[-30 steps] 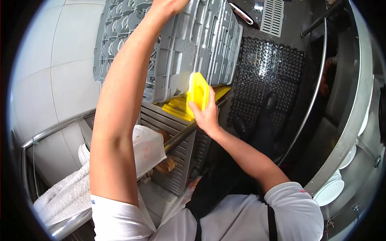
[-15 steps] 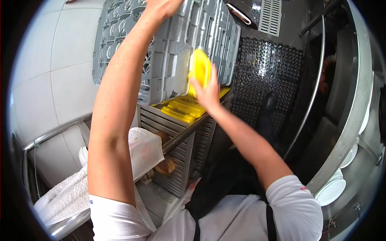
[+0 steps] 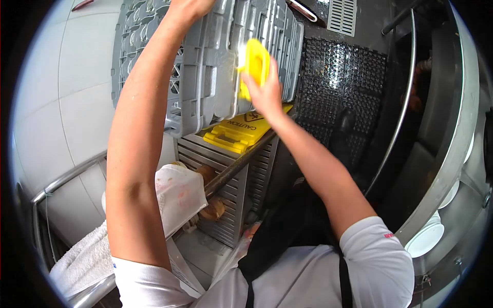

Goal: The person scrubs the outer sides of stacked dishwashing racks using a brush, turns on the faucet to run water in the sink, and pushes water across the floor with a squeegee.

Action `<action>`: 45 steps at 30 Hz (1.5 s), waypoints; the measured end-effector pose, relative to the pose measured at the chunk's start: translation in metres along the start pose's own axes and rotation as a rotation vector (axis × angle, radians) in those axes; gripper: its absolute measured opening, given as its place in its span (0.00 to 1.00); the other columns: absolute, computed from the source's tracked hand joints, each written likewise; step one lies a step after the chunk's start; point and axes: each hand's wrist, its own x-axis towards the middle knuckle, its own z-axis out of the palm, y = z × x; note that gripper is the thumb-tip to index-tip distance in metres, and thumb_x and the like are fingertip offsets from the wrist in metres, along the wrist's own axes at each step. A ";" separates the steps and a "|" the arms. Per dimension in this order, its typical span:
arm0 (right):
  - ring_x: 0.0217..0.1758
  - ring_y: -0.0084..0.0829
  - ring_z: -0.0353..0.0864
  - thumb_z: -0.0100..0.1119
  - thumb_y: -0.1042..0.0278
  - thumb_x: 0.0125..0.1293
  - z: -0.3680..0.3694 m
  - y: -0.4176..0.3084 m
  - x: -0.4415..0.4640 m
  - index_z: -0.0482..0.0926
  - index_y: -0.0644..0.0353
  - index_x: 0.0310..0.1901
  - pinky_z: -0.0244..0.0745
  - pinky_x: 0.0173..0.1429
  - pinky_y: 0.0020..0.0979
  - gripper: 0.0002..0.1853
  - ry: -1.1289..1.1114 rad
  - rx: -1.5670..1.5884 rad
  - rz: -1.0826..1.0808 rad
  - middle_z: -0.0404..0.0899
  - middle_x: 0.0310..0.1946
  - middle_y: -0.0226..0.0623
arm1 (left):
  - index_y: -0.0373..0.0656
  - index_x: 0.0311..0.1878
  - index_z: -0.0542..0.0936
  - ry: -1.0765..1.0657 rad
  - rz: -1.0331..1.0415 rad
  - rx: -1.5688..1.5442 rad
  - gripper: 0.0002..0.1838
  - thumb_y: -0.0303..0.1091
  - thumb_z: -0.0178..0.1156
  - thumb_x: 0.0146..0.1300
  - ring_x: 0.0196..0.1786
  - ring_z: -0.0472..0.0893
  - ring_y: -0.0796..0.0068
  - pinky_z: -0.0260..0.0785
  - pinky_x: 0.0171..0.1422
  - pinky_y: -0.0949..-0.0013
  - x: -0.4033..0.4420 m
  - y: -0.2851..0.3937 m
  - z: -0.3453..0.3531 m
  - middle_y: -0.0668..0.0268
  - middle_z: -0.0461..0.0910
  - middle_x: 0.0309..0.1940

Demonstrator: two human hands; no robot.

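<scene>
A grey plastic dishwasher rack stack (image 3: 205, 77), wet on its near face, stands at the top of the view with its open grid toward the white wall. My left hand (image 3: 194, 7) is at its upper edge, with the fingers cut off by the frame. My right hand (image 3: 267, 90) is closed around the loop handle of a yellow scrub brush (image 3: 252, 64). The brush is held against the rack's ribbed side, blurred by motion, and its bristles are hidden. Below the rack lies a folded yellow caution sign (image 3: 240, 132).
A slatted metal cabinet (image 3: 218, 192) and a steel rail (image 3: 231, 172) are under the rack. A white towel (image 3: 84, 256) hangs at left. On the right are a black rubber mat (image 3: 339, 77), a floor drain (image 3: 341, 15) and white plates (image 3: 426, 238).
My right hand and the yellow scrub brush have moved up along the rack's side. The view has shifted slightly, and my left hand stays at the rack's upper edge.
</scene>
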 end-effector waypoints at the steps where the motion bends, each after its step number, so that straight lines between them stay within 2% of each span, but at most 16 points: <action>1: 0.54 0.40 0.85 0.70 0.65 0.64 -0.001 -0.011 0.010 0.60 0.61 0.71 0.79 0.60 0.39 0.38 0.002 -0.046 0.009 0.82 0.53 0.48 | 0.28 0.77 0.56 0.003 -0.003 0.010 0.54 0.71 0.47 0.67 0.80 0.53 0.36 0.44 0.83 0.50 -0.002 0.002 -0.001 0.38 0.60 0.75; 4: 0.59 0.41 0.83 0.70 0.66 0.63 0.002 0.007 -0.034 0.59 0.63 0.72 0.76 0.64 0.40 0.40 0.024 -0.014 0.030 0.80 0.57 0.49 | 0.29 0.77 0.56 -0.008 -0.004 0.006 0.53 0.70 0.48 0.67 0.80 0.53 0.36 0.44 0.83 0.52 0.004 0.000 -0.001 0.37 0.60 0.75; 6: 0.69 0.41 0.75 0.70 0.69 0.63 -0.001 0.040 -0.091 0.58 0.64 0.73 0.68 0.73 0.40 0.41 -0.039 -0.083 -0.112 0.73 0.66 0.51 | 0.29 0.77 0.56 -0.016 -0.028 -0.025 0.53 0.69 0.48 0.67 0.80 0.53 0.36 0.44 0.83 0.53 -0.002 0.003 -0.003 0.37 0.60 0.75; 8: 0.61 0.47 0.82 0.70 0.65 0.64 -0.004 0.044 -0.093 0.57 0.60 0.74 0.77 0.64 0.43 0.41 0.026 -0.123 -0.184 0.79 0.60 0.54 | 0.28 0.77 0.56 -0.055 -0.003 -0.108 0.52 0.68 0.49 0.68 0.79 0.56 0.39 0.46 0.82 0.55 -0.015 0.023 -0.017 0.36 0.60 0.75; 11: 0.44 0.52 0.88 0.68 0.61 0.64 -0.007 0.022 -0.005 0.59 0.59 0.72 0.83 0.50 0.47 0.39 0.120 -0.070 0.054 0.86 0.43 0.53 | 0.27 0.77 0.55 -0.012 0.004 -0.030 0.51 0.67 0.49 0.69 0.77 0.62 0.42 0.51 0.80 0.57 -0.002 0.002 -0.004 0.32 0.63 0.72; 12: 0.43 0.55 0.87 0.69 0.59 0.63 -0.006 0.022 0.019 0.60 0.58 0.71 0.83 0.48 0.48 0.39 0.155 -0.113 -0.090 0.85 0.40 0.55 | 0.26 0.77 0.55 -0.035 0.022 -0.049 0.52 0.67 0.49 0.69 0.76 0.63 0.42 0.52 0.80 0.58 0.001 0.000 -0.004 0.32 0.64 0.71; 14: 0.44 0.56 0.87 0.71 0.59 0.62 0.005 0.021 -0.002 0.60 0.58 0.71 0.83 0.49 0.48 0.40 0.068 -0.081 0.003 0.85 0.42 0.56 | 0.25 0.77 0.54 -0.079 0.036 -0.125 0.52 0.67 0.47 0.70 0.77 0.62 0.44 0.50 0.80 0.59 -0.012 0.023 -0.015 0.33 0.62 0.72; 18: 0.51 0.56 0.86 0.70 0.64 0.62 0.000 0.050 -0.099 0.60 0.61 0.71 0.83 0.56 0.48 0.39 0.055 -0.117 -0.211 0.83 0.50 0.57 | 0.26 0.78 0.52 -0.043 0.067 -0.115 0.52 0.68 0.44 0.72 0.79 0.59 0.48 0.48 0.81 0.59 0.002 -0.004 -0.003 0.36 0.60 0.75; 21: 0.49 0.54 0.87 0.70 0.64 0.62 0.000 0.045 -0.048 0.60 0.60 0.70 0.84 0.54 0.47 0.38 0.059 -0.106 -0.205 0.84 0.49 0.57 | 0.26 0.78 0.51 -0.148 0.057 -0.242 0.51 0.67 0.45 0.72 0.81 0.56 0.51 0.46 0.82 0.61 -0.018 0.029 -0.020 0.39 0.58 0.76; 24: 0.43 0.50 0.89 0.70 0.64 0.62 -0.009 0.017 0.017 0.62 0.56 0.69 0.86 0.46 0.45 0.37 0.089 -0.114 -0.037 0.86 0.43 0.53 | 0.27 0.78 0.51 -0.051 0.047 -0.284 0.50 0.66 0.45 0.73 0.82 0.54 0.54 0.44 0.83 0.63 0.003 -0.007 0.003 0.42 0.56 0.78; 27: 0.58 0.45 0.84 0.69 0.67 0.63 0.002 0.034 -0.049 0.61 0.61 0.70 0.79 0.60 0.42 0.37 0.038 0.098 -0.155 0.81 0.57 0.52 | 0.28 0.79 0.51 -0.048 0.014 -0.270 0.50 0.66 0.45 0.74 0.83 0.50 0.56 0.41 0.84 0.64 0.005 -0.007 0.003 0.44 0.53 0.80; 31: 0.64 0.45 0.79 0.69 0.68 0.63 -0.004 0.064 -0.078 0.60 0.65 0.70 0.75 0.66 0.41 0.37 0.069 0.057 -0.119 0.75 0.63 0.54 | 0.29 0.79 0.51 -0.048 0.041 -0.224 0.49 0.66 0.44 0.74 0.83 0.51 0.56 0.41 0.84 0.64 0.003 -0.008 0.001 0.44 0.53 0.79; 35: 0.53 0.45 0.86 0.70 0.62 0.63 0.003 0.000 0.012 0.64 0.58 0.68 0.81 0.54 0.42 0.35 0.088 0.083 -0.124 0.83 0.50 0.52 | 0.30 0.79 0.52 -0.045 0.033 -0.200 0.48 0.65 0.44 0.74 0.83 0.50 0.56 0.40 0.84 0.64 0.001 -0.003 -0.001 0.45 0.53 0.80; 37: 0.47 0.47 0.88 0.72 0.59 0.62 0.013 -0.020 0.003 0.64 0.56 0.67 0.82 0.49 0.43 0.36 0.097 0.071 -0.183 0.84 0.47 0.51 | 0.31 0.79 0.52 -0.028 0.054 -0.184 0.48 0.66 0.43 0.74 0.83 0.52 0.55 0.42 0.84 0.63 -0.003 -0.001 0.000 0.44 0.55 0.79; 42: 0.65 0.47 0.79 0.71 0.67 0.62 0.012 0.027 -0.110 0.58 0.63 0.72 0.74 0.67 0.43 0.41 -0.014 -0.004 -0.134 0.76 0.62 0.52 | 0.35 0.79 0.54 -0.038 -0.018 -0.062 0.49 0.69 0.42 0.72 0.79 0.59 0.49 0.48 0.81 0.60 -0.005 0.007 -0.008 0.41 0.61 0.75; 45: 0.56 0.45 0.84 0.71 0.65 0.63 0.017 0.008 -0.061 0.61 0.60 0.69 0.80 0.57 0.41 0.37 0.031 0.102 -0.113 0.81 0.53 0.51 | 0.34 0.78 0.58 -0.057 -0.042 -0.001 0.49 0.69 0.44 0.70 0.70 0.71 0.42 0.59 0.74 0.55 -0.002 0.009 -0.011 0.39 0.73 0.65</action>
